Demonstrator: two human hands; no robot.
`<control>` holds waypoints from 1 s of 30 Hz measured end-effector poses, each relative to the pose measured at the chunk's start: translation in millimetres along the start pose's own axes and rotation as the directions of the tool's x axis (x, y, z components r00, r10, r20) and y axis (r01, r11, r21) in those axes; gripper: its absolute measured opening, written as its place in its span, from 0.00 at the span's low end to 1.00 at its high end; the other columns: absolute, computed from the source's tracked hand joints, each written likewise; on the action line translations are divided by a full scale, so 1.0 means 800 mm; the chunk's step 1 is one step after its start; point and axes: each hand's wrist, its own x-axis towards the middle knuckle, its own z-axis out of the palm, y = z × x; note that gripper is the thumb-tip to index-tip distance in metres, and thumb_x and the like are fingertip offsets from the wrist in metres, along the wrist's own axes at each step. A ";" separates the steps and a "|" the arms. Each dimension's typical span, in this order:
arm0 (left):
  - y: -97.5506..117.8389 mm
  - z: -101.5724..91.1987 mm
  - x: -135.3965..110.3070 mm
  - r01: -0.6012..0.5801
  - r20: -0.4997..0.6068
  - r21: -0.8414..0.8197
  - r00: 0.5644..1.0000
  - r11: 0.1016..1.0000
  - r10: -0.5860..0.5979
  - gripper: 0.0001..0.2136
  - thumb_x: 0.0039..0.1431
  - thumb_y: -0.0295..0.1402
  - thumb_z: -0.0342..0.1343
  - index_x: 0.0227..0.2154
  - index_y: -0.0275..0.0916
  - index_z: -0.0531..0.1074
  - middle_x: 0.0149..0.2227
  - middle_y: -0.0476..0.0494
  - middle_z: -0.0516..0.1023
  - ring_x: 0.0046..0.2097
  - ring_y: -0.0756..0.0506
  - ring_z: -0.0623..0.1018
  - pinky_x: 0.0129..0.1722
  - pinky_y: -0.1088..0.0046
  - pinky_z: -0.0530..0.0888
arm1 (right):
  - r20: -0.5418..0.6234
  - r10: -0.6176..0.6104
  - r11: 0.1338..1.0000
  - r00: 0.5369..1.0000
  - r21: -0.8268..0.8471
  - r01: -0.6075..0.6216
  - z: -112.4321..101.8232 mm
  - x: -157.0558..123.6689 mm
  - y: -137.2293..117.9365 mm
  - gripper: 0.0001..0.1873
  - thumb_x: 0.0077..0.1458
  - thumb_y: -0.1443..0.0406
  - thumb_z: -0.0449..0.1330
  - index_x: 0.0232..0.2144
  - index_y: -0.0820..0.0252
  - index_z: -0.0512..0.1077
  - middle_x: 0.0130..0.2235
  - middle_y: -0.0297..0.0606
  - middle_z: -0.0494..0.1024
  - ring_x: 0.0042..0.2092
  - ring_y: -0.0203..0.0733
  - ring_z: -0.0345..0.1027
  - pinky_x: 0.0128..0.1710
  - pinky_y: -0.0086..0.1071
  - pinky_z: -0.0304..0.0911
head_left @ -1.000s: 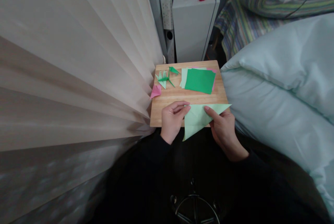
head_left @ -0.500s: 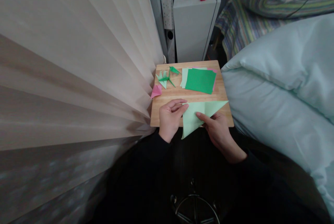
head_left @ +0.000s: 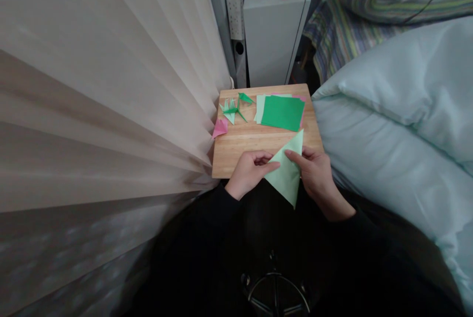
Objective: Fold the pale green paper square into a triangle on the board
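Note:
A light green sheet of origami paper (head_left: pixel 285 175), folded into a triangle, is held over the near edge of the small wooden table (head_left: pixel 240 142). My left hand (head_left: pixel 251 171) pinches its left corner, thumb on top. On the right side my right hand (head_left: pixel 316 169) grips it with the thumb on the face and the fingers behind, partly hidden. One point of the triangle aims away from me, another hangs down past the table edge. Beyond my hands lies a stack of green, light green and pink paper (head_left: pixel 283 113).
Folded green paper cranes (head_left: pixel 236 109) and a pink folded piece (head_left: pixel 220 128) sit at the table's left. A pleated curtain (head_left: pixel 148 85) borders the left side, a bed with a pale quilt (head_left: pixel 388 110) the right. A white cabinet (head_left: pixel 271 36) stands behind.
The light green triangle has turned, its long point swinging from the right to the far side. Both hands have shifted their hold along its edges, my left hand moving slightly right and nearer.

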 end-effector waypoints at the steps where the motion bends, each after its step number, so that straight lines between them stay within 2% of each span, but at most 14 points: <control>1: 0.001 0.000 -0.001 -0.006 0.018 0.016 1.000 1.000 0.006 0.11 0.48 0.39 0.72 0.28 0.36 0.81 0.28 0.46 0.81 0.29 0.50 0.74 0.32 0.73 0.68 | 0.022 -0.005 1.000 1.000 -0.025 0.006 0.001 -0.002 0.000 0.17 0.37 0.55 0.80 0.25 0.56 0.80 0.25 0.33 0.81 0.23 0.37 0.68 0.23 0.33 0.63; 6: 0.008 0.001 -0.005 -0.001 0.094 0.106 0.996 0.994 -0.009 0.17 0.48 0.44 0.72 0.19 0.37 0.75 0.20 0.53 0.70 0.24 0.53 0.65 0.25 0.74 0.60 | 0.076 -0.023 0.983 0.997 -0.178 0.037 -0.002 -0.002 -0.003 0.19 0.37 0.52 0.79 0.22 0.56 0.79 0.22 0.32 0.78 0.21 0.35 0.64 0.21 0.32 0.59; 8: 0.008 0.002 -0.006 0.006 0.084 0.109 0.996 0.994 -0.015 0.18 0.49 0.45 0.72 0.17 0.38 0.73 0.18 0.54 0.67 0.23 0.53 0.64 0.24 0.74 0.59 | 0.124 0.000 0.972 0.992 -0.232 0.028 -0.004 -0.001 -0.004 0.19 0.38 0.51 0.79 0.22 0.57 0.79 0.21 0.32 0.78 0.21 0.35 0.64 0.20 0.31 0.59; 12: 0.005 0.007 -0.004 -0.017 -0.058 -0.029 0.998 0.999 0.015 0.16 0.46 0.44 0.74 0.26 0.37 0.80 0.25 0.48 0.78 0.27 0.50 0.72 0.29 0.73 0.67 | 0.237 0.033 0.951 0.971 -0.307 0.043 -0.001 -0.004 -0.005 0.20 0.39 0.49 0.77 0.22 0.57 0.80 0.21 0.32 0.77 0.21 0.34 0.63 0.20 0.29 0.57; 15: 0.002 0.011 -0.002 -0.059 -0.118 -0.038 0.992 0.998 0.054 0.16 0.44 0.44 0.75 0.23 0.36 0.79 0.25 0.47 0.79 0.28 0.50 0.73 0.30 0.73 0.68 | 0.314 0.039 0.928 0.949 -0.364 0.083 0.002 -0.008 -0.006 0.21 0.41 0.47 0.76 0.22 0.58 0.80 0.20 0.32 0.76 0.22 0.33 0.61 0.20 0.29 0.55; 18: 0.001 0.013 -0.003 -0.035 -0.141 -0.042 0.990 0.999 0.029 0.17 0.43 0.45 0.75 0.22 0.36 0.80 0.23 0.47 0.78 0.27 0.50 0.72 0.29 0.73 0.67 | 0.338 0.063 0.912 0.939 -0.401 0.083 0.002 -0.010 -0.008 0.21 0.41 0.48 0.76 0.23 0.58 0.79 0.22 0.33 0.77 0.23 0.34 0.63 0.21 0.29 0.57; 24: 0.003 0.015 -0.004 0.030 -0.156 -0.147 0.986 0.989 -0.053 0.16 0.41 0.44 0.76 0.21 0.36 0.80 0.23 0.48 0.78 0.27 0.51 0.71 0.30 0.73 0.66 | 0.335 0.142 0.916 0.931 -0.401 0.004 -0.001 -0.010 -0.012 0.20 0.41 0.49 0.77 0.25 0.58 0.80 0.23 0.34 0.78 0.25 0.38 0.68 0.23 0.32 0.62; 30: -0.002 0.017 -0.003 0.042 -0.153 -0.189 0.986 0.981 -0.071 0.15 0.41 0.42 0.76 0.21 0.36 0.80 0.22 0.49 0.77 0.26 0.53 0.70 0.28 0.75 0.64 | 0.326 0.199 0.925 0.924 -0.374 -0.068 -0.001 -0.011 -0.011 0.17 0.40 0.52 0.77 0.26 0.58 0.81 0.24 0.34 0.80 0.25 0.38 0.69 0.24 0.32 0.63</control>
